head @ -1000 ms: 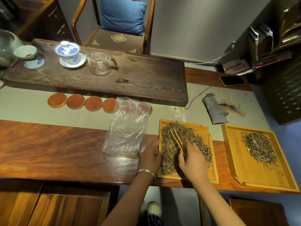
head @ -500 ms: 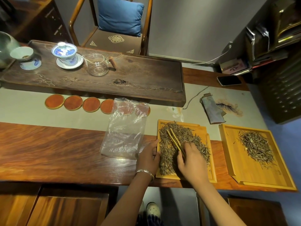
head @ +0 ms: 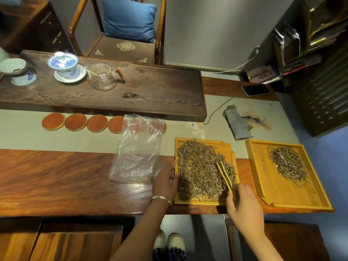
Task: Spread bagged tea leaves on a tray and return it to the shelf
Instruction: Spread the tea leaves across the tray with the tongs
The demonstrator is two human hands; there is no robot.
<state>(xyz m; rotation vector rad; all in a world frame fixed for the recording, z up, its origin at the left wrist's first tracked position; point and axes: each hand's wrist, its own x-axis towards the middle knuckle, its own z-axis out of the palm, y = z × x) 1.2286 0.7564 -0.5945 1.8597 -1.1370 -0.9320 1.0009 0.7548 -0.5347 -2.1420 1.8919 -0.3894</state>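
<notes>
Your right hand (head: 244,206) pinched the bamboo tongs (head: 225,177), tips resting in the tea leaves (head: 201,170) at the right side of the near tray (head: 230,147), lower centre of the frame. A second earlier the tongs worked the middle of the pile; they had since shifted right, widening the layer. Your left hand (head: 165,181) gripped the tray's left rim. Spreading appeared nearly finished. The empty bag (head: 137,149) lay just left; a second tray (head: 293,196) sat right.
</notes>
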